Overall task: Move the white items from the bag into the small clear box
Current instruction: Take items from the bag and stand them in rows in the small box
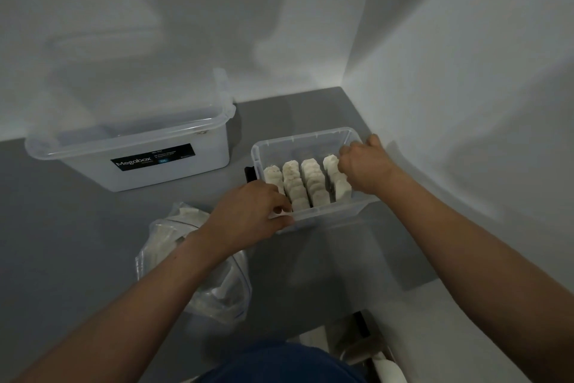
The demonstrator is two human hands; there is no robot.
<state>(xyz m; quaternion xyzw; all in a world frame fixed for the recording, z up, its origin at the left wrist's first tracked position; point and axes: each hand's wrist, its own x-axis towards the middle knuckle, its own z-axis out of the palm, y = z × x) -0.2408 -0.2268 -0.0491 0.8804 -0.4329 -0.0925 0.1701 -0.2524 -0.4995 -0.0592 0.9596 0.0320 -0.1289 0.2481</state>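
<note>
Left hand curls in, pinching one of the white items at the near rim of the small clear box, where four rows stand. Right hand curls over the right row with its fingertips hidden, so I can't tell its grip. The bag lies partly under the left forearm.

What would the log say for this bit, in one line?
left hand pinches white item at small clear box near rim | right hand on rightmost row | bag not empty
</note>
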